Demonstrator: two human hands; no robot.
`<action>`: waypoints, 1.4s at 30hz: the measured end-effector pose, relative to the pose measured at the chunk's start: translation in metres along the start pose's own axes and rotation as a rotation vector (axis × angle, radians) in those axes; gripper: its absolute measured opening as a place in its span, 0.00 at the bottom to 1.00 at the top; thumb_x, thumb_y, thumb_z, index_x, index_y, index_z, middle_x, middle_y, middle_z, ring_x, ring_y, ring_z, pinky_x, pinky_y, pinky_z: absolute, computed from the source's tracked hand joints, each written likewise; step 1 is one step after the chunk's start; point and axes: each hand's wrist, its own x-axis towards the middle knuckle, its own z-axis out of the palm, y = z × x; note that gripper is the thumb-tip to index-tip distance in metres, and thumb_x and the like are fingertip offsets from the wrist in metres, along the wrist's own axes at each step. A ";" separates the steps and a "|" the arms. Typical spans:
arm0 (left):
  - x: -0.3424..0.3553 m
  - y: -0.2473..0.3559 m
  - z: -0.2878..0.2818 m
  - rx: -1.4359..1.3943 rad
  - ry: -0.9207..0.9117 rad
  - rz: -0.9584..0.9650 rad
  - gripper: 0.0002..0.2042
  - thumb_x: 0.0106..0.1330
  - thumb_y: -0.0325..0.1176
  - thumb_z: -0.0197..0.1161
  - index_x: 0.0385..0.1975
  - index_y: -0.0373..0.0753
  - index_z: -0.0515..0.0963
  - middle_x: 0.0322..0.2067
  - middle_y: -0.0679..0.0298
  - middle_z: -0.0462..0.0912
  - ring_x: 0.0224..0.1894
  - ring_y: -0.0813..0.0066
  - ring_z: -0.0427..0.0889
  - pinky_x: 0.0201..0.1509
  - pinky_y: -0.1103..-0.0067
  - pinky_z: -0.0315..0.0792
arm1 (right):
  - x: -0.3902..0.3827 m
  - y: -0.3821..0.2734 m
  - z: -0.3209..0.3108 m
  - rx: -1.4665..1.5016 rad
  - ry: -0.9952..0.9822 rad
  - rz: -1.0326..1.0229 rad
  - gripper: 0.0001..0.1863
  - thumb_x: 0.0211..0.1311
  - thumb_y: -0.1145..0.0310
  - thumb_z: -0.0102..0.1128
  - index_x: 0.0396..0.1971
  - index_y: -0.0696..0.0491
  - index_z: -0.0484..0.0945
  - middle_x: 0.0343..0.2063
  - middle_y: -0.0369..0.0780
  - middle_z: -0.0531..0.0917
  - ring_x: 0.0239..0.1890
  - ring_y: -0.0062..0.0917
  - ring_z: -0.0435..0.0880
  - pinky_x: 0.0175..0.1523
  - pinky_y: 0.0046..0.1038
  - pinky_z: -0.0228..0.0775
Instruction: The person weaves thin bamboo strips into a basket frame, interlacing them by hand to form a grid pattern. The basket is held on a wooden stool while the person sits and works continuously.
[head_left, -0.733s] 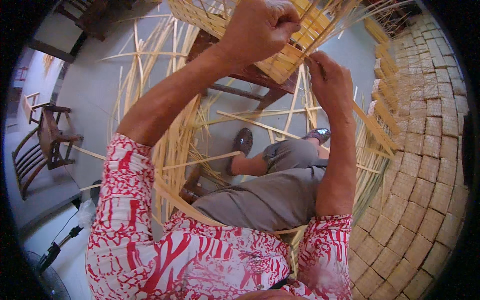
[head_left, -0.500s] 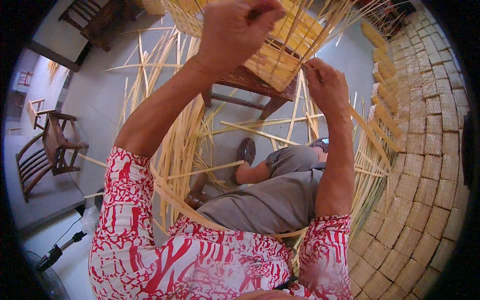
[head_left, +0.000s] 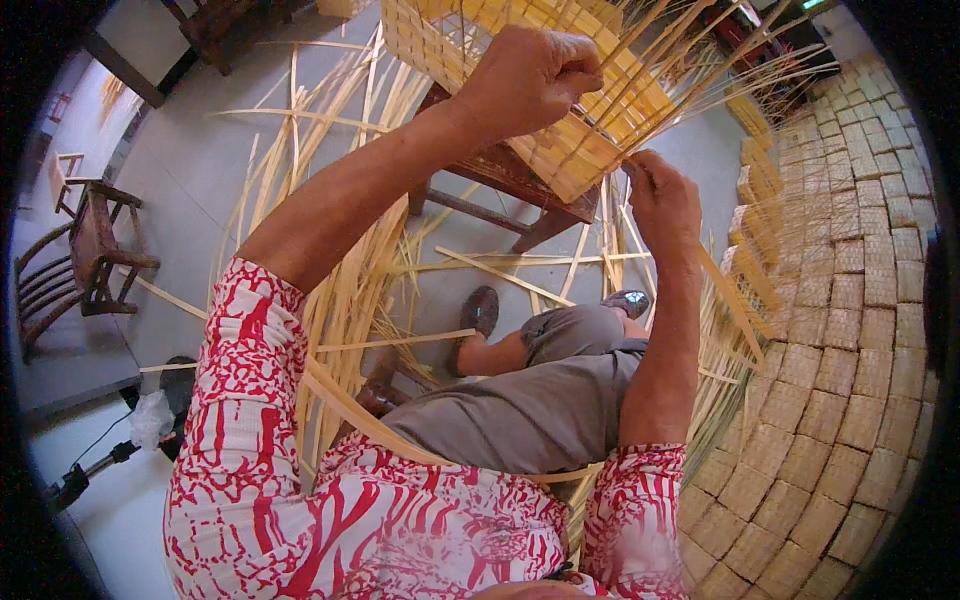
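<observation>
A half-woven basket of pale yellow bamboo strips (head_left: 572, 165) rests on a dark wooden stool (head_left: 505, 168). Loose upright strips (head_left: 690, 85) fan out from its far right side. My left hand (head_left: 535, 80) is closed above the basket's near wall; what its fingers pinch is too small to make out. At the near right corner, my right hand (head_left: 662, 200) pinches a thin strip at the wall's edge. Both forearms reach forward, and my left hand hides part of the basket's inside.
Long loose strips (head_left: 350, 240) lie over the floor and beside my legs. Rows of woven baskets (head_left: 840, 300) cover the right side. A wooden chair (head_left: 95, 255) stands at left, with a clear plastic bag (head_left: 152, 420) on a black stand nearer me.
My left hand has come down and to the right over the basket wall. My right hand stays by the corner. The whole view has shifted slightly, with the basket now lower.
</observation>
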 end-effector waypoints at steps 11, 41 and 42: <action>-0.005 0.029 -0.037 -0.013 0.104 -0.113 0.06 0.66 0.31 0.65 0.34 0.35 0.81 0.26 0.61 0.84 0.28 0.75 0.85 0.32 0.76 0.77 | 0.000 0.001 -0.002 0.068 -0.011 -0.007 0.12 0.67 0.58 0.59 0.34 0.51 0.81 0.25 0.49 0.83 0.31 0.50 0.82 0.33 0.43 0.72; -0.020 0.016 0.048 0.275 -0.301 0.226 0.06 0.59 0.30 0.63 0.33 0.38 0.75 0.30 0.54 0.81 0.36 0.51 0.83 0.39 0.62 0.77 | -0.008 0.000 -0.003 0.198 0.013 -0.053 0.09 0.64 0.61 0.59 0.39 0.47 0.81 0.27 0.47 0.84 0.32 0.48 0.83 0.36 0.46 0.74; -0.020 0.015 0.047 0.241 -0.309 0.245 0.06 0.59 0.29 0.64 0.32 0.38 0.75 0.29 0.54 0.80 0.35 0.51 0.83 0.38 0.62 0.76 | -0.012 -0.001 -0.003 0.201 0.032 -0.071 0.09 0.64 0.61 0.59 0.39 0.47 0.81 0.27 0.47 0.84 0.32 0.48 0.83 0.36 0.47 0.74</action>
